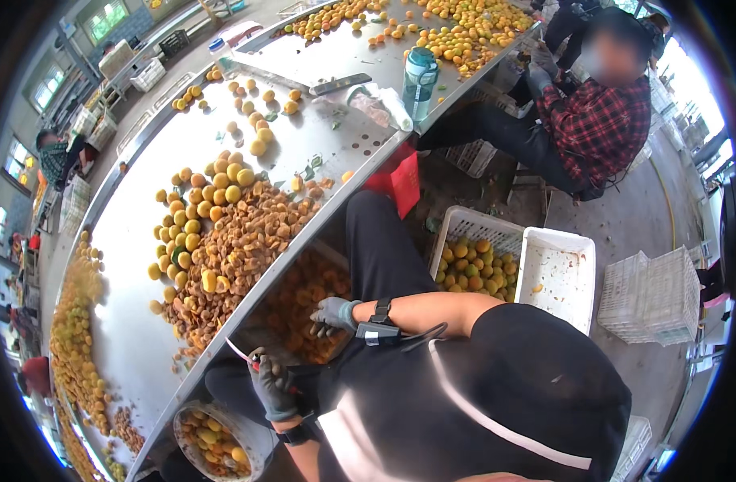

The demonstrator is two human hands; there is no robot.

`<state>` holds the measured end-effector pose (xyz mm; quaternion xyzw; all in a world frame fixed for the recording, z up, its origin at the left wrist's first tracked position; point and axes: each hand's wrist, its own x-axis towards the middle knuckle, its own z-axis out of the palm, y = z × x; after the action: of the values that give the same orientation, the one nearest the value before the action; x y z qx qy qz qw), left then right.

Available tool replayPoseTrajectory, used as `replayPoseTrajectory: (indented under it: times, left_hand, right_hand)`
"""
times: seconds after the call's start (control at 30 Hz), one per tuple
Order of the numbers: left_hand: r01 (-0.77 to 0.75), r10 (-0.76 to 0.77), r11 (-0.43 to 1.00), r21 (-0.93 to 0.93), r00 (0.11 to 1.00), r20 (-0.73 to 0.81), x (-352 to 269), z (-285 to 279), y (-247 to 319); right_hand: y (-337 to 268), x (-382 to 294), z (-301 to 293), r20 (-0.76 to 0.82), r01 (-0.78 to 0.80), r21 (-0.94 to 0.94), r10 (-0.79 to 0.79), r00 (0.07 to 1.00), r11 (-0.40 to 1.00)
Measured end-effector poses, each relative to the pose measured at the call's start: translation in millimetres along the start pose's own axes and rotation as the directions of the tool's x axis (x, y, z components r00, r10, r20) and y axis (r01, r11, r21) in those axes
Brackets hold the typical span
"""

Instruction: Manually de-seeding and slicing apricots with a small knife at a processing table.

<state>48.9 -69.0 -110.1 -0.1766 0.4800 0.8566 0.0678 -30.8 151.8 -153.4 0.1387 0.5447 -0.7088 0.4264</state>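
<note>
My left hand (272, 385), in a grey work glove, grips a small knife (241, 350) with a red handle; its thin pale blade points up towards the table edge. My right hand (333, 316), gloved too, is over a crate of split orange apricots (304, 295) partly under the table. Its fingers are apart and I see nothing held in them. On the metal table (133, 199) before me lies a heap of brown apricot stones (247, 241). Whole yellow apricots (190, 211) lie along the heap's far side.
A white bucket (190, 449) holding apricot pieces stands left of my legs. Right of me are a crate of whole apricots (476, 268), a white tub (557, 274) and stacked crates (651, 295). A teal bottle (420, 84) stands on the table; a seated co-worker (596, 120) is nearby.
</note>
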Motion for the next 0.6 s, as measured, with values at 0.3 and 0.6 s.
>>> replayPoseTrajectory:
  times: [0.3, 0.6]
  left_hand:
    - [0.007, -0.002, 0.992, -0.129, 0.999, 0.036, 11, -9, -1]
    - [0.014, -0.016, 0.993, -0.121, 1.000, -0.017, 24, 1, 5]
  right_hand:
    - [6, 10, -9, 0.035, 0.000, -0.056, 0.002, 0.999, 0.998]
    - [14, 27, -15, 0.034, -0.013, 0.083, 0.010, 0.999, 0.996]
